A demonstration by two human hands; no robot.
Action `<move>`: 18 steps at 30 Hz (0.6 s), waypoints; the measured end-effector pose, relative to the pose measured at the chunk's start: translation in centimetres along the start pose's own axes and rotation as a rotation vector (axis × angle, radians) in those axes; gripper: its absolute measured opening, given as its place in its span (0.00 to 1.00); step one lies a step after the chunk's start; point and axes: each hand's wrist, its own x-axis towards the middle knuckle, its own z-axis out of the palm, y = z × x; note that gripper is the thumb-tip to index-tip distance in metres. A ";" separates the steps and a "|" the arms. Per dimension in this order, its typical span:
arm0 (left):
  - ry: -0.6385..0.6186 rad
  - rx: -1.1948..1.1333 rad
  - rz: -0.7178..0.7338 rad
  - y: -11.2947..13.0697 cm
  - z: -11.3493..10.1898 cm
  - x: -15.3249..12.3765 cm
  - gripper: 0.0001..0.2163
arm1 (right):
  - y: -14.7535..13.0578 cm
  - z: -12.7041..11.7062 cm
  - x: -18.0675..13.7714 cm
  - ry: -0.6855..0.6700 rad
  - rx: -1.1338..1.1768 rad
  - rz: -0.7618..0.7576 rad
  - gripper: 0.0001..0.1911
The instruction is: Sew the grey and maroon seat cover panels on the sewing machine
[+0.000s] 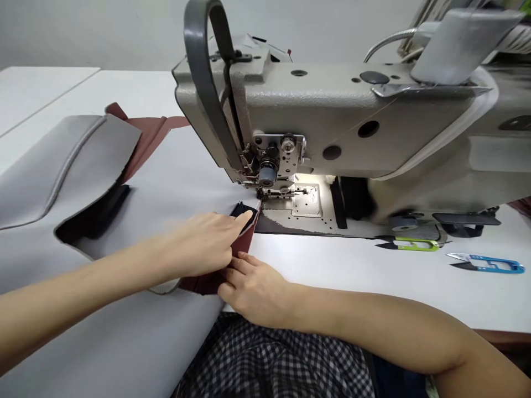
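Observation:
A large piece of light grey fabric (174, 160) with reddish-brown fabric (244, 243) on its other face spreads left of the sewing machine (315, 105). One edge runs up to the presser foot and needle area (260, 193). My left hand (209, 243) grips this edge just in front of the needle, its thumb on a black strip (240, 210) lying along it. Close below, my right hand (255, 290) has its fingers closed on the reddish-brown part of the same edge. The fingertips of both hands are partly hidden in the folds.
Green thread snips (409, 244) and blue thread snips (489, 263) lie right of the hands on the white table (332, 260). A white thread cone (460, 47) stands on the machine arm. More grey panel (62, 160) is bunched at the left, and a wall rises behind.

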 end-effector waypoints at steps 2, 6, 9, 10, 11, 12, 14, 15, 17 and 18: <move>-0.001 -0.040 0.008 0.2 0.0 0.5 0.33 | 0.1 -0.1 0.0 0.011 0.002 -0.008 0.08; 0.010 -0.135 0.028 0.1 0.4 1.0 0.31 | 0.2 -0.3 -0.1 0.007 -0.006 -0.032 0.07; -0.026 -0.167 0.035 -0.1 0.8 1.2 0.29 | 0.4 -0.4 -0.2 0.019 -0.025 -0.053 0.07; -0.035 -0.167 0.041 -0.1 0.9 1.3 0.29 | 0.5 -0.4 -0.3 0.036 -0.035 -0.059 0.06; -0.040 -0.167 0.050 -0.2 0.9 1.4 0.30 | 0.6 -0.4 -0.3 0.054 -0.042 -0.063 0.06; -0.041 -0.166 0.059 -0.2 1.0 1.4 0.30 | 0.6 -0.4 -0.4 0.066 -0.044 -0.062 0.06; -0.035 -0.166 0.071 -0.2 1.1 1.4 0.32 | 0.6 -0.4 -0.5 0.063 -0.039 -0.045 0.06; -0.032 -0.166 0.073 -0.2 1.1 1.4 0.32 | 0.6 -0.4 -0.5 0.049 -0.032 -0.038 0.05; -0.027 -0.167 0.076 -0.3 1.2 1.4 0.32 | 0.6 -0.4 -0.5 0.021 -0.017 -0.035 0.06; -0.021 -0.168 0.079 -0.3 1.3 1.4 0.31 | 0.6 -0.4 -0.5 0.010 -0.011 -0.040 0.06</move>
